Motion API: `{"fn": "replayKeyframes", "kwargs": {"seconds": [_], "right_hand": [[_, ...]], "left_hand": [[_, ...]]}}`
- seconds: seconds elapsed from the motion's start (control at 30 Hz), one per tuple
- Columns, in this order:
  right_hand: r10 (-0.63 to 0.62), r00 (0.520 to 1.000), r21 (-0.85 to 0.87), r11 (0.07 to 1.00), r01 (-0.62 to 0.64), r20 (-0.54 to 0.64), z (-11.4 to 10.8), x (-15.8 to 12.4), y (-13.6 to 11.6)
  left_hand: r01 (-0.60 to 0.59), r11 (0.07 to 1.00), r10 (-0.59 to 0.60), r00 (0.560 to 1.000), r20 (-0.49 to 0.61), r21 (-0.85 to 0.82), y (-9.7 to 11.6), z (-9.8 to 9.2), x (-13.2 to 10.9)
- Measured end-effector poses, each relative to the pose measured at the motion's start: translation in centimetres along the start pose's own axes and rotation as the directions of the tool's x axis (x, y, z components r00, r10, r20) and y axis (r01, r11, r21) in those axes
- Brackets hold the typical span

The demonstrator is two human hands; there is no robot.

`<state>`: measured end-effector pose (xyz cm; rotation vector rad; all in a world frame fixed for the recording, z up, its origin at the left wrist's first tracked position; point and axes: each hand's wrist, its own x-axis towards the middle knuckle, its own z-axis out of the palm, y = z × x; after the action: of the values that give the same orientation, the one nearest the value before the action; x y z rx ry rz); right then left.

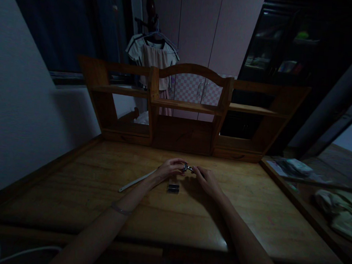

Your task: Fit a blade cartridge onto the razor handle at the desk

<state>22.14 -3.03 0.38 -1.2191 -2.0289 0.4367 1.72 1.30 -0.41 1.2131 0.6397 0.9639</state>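
Observation:
Both my hands meet over the middle of a wooden desk point(98, 195). My left hand point(169, 170) has its fingers curled and pinched on a small shiny metal object point(187, 168). My right hand point(206, 179) grips the same object from the other side, fingers closed. The object is too small and dark to name. A small dark box-like item point(173, 188) lies on the desk just below the hands. A pale flat strip point(137, 180) lies under my left wrist, slanting to the left.
A wooden shelf unit point(187, 106) stands along the desk's far edge. Clothes on a hanger point(153, 51) hang behind it, before pink cupboard doors. Papers and cloth point(338, 201) lie on a lower surface at the right. A white wall runs along the left.

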Motion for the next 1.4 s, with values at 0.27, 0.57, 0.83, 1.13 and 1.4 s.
{"fn": "replayKeyframes", "kwargs": {"seconds": [0.27,0.57,0.83,1.13,1.4], "right_hand": [[-0.013,1.0,0.001,1.0,0.013,0.003,0.12,-0.04,0.14],[-0.02,1.0,-0.01,1.0,0.02,-0.003,0.12,-0.02,0.14],[-0.025,1.0,-0.018,1.0,0.025,-0.001,0.07,-0.04,0.0],[-0.003,1.0,0.004,1.0,0.003,0.011,-0.01,-0.08,-0.42],[-0.004,1.0,0.0,1.0,0.004,-0.005,-0.01,-0.05,-0.25]], "left_hand": [[-0.001,1.0,0.001,1.0,0.0,0.004,0.16,0.26,-0.13],[0.002,1.0,-0.001,1.0,-0.002,0.016,-0.16,-0.07,0.14],[-0.019,0.999,0.02,1.0,-0.016,0.027,-0.21,-0.02,0.09],[-0.035,0.998,0.037,0.999,-0.028,0.051,-0.28,0.07,0.14],[-0.036,0.996,0.038,0.999,-0.03,0.079,-0.43,-0.2,0.22]]}}
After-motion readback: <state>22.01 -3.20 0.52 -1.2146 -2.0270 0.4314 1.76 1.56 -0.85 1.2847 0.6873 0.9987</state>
